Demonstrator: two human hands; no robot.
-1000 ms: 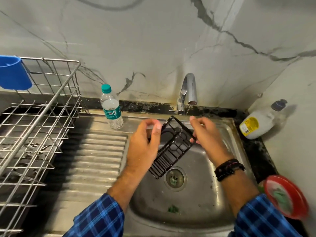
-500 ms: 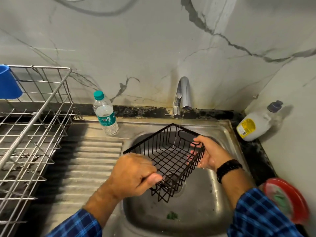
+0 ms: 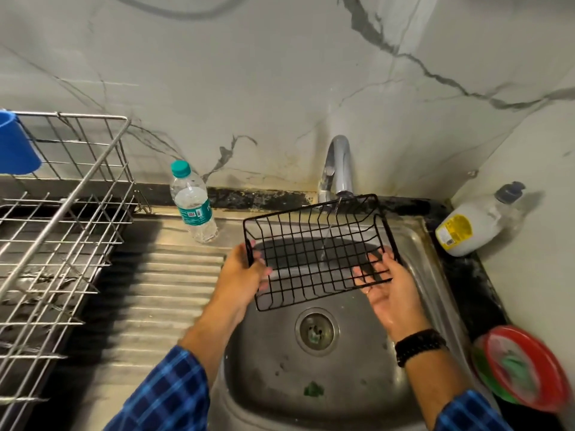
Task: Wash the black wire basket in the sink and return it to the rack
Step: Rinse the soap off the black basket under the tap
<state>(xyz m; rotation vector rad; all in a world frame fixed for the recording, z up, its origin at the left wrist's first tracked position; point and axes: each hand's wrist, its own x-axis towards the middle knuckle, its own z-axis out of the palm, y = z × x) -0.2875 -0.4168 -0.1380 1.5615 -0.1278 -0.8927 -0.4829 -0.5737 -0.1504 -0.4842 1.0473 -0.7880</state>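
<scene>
The black wire basket hangs level over the steel sink, open side up, right under the tap. A thin stream of water falls through its grid. My left hand grips the basket's left front corner, fingers curled round the wire. My right hand lies palm up beneath the right front corner, its fingers showing through the mesh and supporting it from below. The metal dish rack stands on the left of the counter.
A plastic water bottle stands on the ribbed drainboard behind my left hand. A blue cup hangs on the rack. A white soap bottle lies in the right corner. A red dish with a green scrubber sits at right.
The basket has turned from tilted to level and risen closer to the tap. My left hand shifted to the left corner and my right hand slid under the right side.
</scene>
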